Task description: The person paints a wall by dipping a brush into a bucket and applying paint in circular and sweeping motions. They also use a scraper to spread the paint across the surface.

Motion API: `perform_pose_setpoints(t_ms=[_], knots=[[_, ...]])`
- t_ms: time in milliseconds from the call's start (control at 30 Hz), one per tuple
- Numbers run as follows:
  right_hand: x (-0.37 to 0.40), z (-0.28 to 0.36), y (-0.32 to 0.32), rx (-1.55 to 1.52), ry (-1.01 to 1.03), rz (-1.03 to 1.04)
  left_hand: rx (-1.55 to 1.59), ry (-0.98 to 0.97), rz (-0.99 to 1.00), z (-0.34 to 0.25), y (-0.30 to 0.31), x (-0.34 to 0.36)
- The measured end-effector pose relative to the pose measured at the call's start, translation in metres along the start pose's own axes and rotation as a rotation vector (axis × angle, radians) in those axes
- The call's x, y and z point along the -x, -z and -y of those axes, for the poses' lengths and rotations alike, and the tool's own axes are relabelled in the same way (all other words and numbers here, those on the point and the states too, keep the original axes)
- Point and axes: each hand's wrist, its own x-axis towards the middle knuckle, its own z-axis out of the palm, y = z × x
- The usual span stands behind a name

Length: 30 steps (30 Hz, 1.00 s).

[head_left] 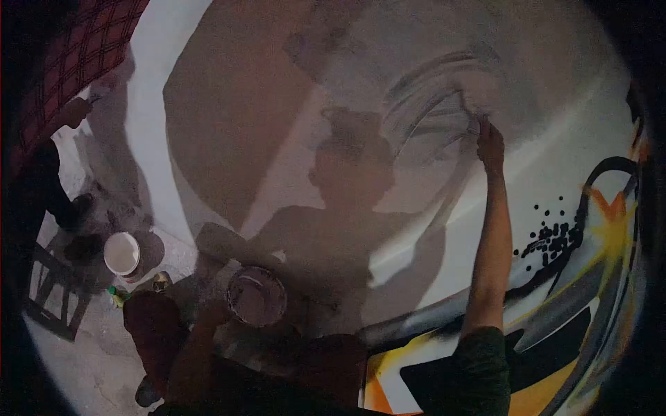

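My right hand [491, 147] is raised to the wall [420, 274], closed around a paintbrush [480, 122] whose bristles meet the painted surface. Curved, streaky strokes of paint [437, 87] surround the brush on a large grey-brown painted area [229, 90]. Low on the left, my left hand [212, 313] grips the side of a paint bucket [283, 305] with pinkish-grey paint inside. Dim light hides most of the fingers of that hand. My shadow [347, 173] falls across the wall between both arms.
A person in a red plaid shirt [90, 41] is at the left, one hand [75, 112] near the wall. A white bucket [122, 254], a green-capped bottle [116, 297] and a small can [161, 280] stand on the floor. Black, yellow and orange graffiti [610, 236] covers the right.
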Motion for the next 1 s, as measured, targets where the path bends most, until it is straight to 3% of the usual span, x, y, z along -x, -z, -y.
perform_pose_setpoints(t_ms=[100,167,200,233,267,367,433,500,533,567,633,700,733,800,833,867,900,933,1000], knots=[[0.008,-0.041,-0.069,-0.184,-0.089,-0.072,0.047,0.047,0.199,-0.02,0.031,0.0],[0.05,0.055,-0.088,-0.416,-0.402,0.107,0.088,0.006,0.153,-0.01,0.003,-0.022],[0.066,0.047,-0.111,-0.117,0.029,0.097,0.103,-0.014,0.138,-0.007,-0.01,-0.026],[0.082,0.037,-0.135,0.207,0.432,-0.053,0.102,0.027,0.152,-0.011,-0.007,-0.021],[0.105,0.091,-0.124,0.01,0.073,0.219,0.103,0.067,0.165,-0.018,0.005,-0.013],[0.114,0.124,-0.093,0.262,0.172,0.483,0.088,0.172,0.195,-0.05,0.065,0.012],[0.087,0.124,-0.054,0.554,0.169,0.539,0.08,0.064,0.077,-0.056,0.072,0.016],[0.035,0.074,-0.022,0.653,0.464,0.317,0.104,0.018,0.011,-0.055,0.077,0.01],[0.003,0.045,-0.011,0.667,0.342,0.103,0.099,0.01,0.009,-0.054,0.077,0.007],[-0.026,0.013,0.015,0.536,0.264,0.082,0.091,0.008,0.018,-0.053,0.073,0.004],[-0.03,0.002,0.043,0.055,-0.127,0.006,0.057,0.004,0.057,-0.049,0.071,0.004],[-0.021,0.002,0.042,-0.671,-0.707,-0.105,0.026,0.016,0.086,-0.044,0.069,0.001],[-0.009,0.005,0.027,-0.834,-0.631,-0.135,0.014,0.015,0.105,-0.04,0.065,0.001],[0.013,0.028,-0.006,-0.593,-0.576,-0.048,-0.01,0.019,0.132,-0.033,0.058,0.004],[0.022,0.015,-0.03,-0.379,-0.335,0.078,-0.013,0.02,0.14,-0.031,0.057,0.005],[0.037,0.02,-0.062,-0.035,-0.096,-0.019,-0.02,0.02,0.147,-0.03,0.054,0.005],[0.068,0.049,-0.061,0.093,0.03,0.075,-0.026,0.017,0.152,-0.028,0.052,0.005],[0.082,0.067,-0.063,0.287,0.013,0.297,-0.029,0.014,0.159,-0.028,0.05,0.005],[0.088,0.081,-0.046,0.531,0.122,0.533,-0.04,0.01,0.162,-0.028,0.05,0.004]])
